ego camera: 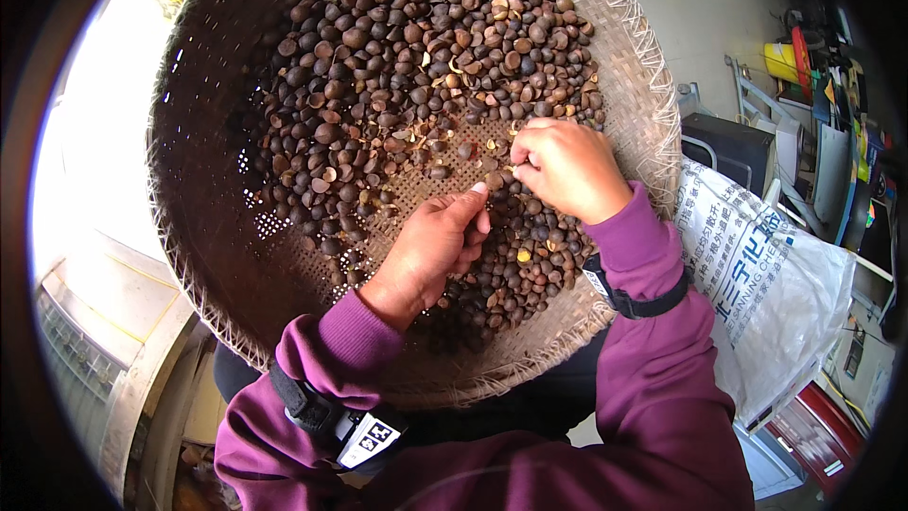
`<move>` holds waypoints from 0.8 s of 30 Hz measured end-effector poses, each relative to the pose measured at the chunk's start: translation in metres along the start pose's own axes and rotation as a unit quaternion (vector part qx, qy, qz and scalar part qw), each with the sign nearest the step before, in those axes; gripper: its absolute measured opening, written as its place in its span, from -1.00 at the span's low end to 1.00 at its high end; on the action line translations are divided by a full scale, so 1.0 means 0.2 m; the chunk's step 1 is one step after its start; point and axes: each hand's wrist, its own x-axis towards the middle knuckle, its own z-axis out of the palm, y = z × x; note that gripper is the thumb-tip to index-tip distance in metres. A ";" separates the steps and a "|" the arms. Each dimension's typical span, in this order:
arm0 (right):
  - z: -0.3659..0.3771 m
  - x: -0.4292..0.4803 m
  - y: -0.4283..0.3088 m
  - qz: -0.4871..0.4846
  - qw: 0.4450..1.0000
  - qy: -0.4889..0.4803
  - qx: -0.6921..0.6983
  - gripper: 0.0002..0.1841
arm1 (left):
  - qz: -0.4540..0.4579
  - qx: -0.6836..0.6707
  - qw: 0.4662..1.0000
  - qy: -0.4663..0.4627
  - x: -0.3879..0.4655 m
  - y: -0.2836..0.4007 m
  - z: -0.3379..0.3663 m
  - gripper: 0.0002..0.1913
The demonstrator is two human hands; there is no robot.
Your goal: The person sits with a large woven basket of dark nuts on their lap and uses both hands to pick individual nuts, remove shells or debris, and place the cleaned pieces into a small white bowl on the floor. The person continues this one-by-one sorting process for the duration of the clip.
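A large round woven bamboo basket (642,64) lies before me, holding many dark brown round nuts (340,35) and split shell pieces. My left hand (440,241) is over the middle of the basket, its fingers curled and its thumb against a brown nut (494,181) at the fingertips. Just to the right, my right hand (564,163) is bent down with thumb and forefinger close together beside that nut. Whether anything sits between the right fingertips is too small to tell. Pale shell bits (404,135) are scattered on the weave, and a yellow piece (523,255) lies among the nearer nuts.
The basket's near rim (489,390) is over my dark-trousered legs. To the right are a white woven plastic sack (766,298) bearing printing, a black box-like object (723,149), a yellow bucket (780,60) and a dark red cabinet (816,433). Bright light enters from the left.
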 end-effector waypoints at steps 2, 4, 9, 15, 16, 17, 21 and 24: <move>0.05 -0.02 0.00 -0.014 0.999 0.000 -0.052 -0.95 | -0.004 0.007 1.000 0.002 0.00 0.00 0.00 -0.63; 0.08 -0.01 -0.01 -0.021 0.998 0.015 -0.058 -0.93 | -0.006 0.006 1.000 -0.003 0.00 0.00 0.00 -0.64; -0.01 0.00 -0.05 0.030 0.997 -0.040 -0.060 -0.91 | -0.011 0.004 1.000 0.016 -0.01 0.01 0.01 -0.65; -0.10 -0.03 -0.11 -0.111 0.935 -0.110 0.317 -0.91 | -0.015 0.014 1.000 0.019 -0.01 0.00 0.02 -0.60; -0.09 -0.01 -0.09 -0.062 0.957 -0.062 0.278 -0.91 | -0.025 0.029 0.999 -0.007 -0.01 0.00 0.01 -0.62; -0.09 0.01 -0.06 -0.031 0.967 -0.016 0.251 -0.92 | -0.015 0.030 0.999 -0.014 -0.01 0.00 0.02 -0.62; -0.08 0.05 0.06 0.086 0.981 0.033 0.170 -0.83 | -0.017 0.028 0.999 0.007 -0.02 -0.01 0.02 -0.62; -0.03 0.04 0.07 0.013 0.998 0.038 0.051 -0.68 | -0.021 0.018 1.000 0.003 -0.02 0.00 0.02 -0.62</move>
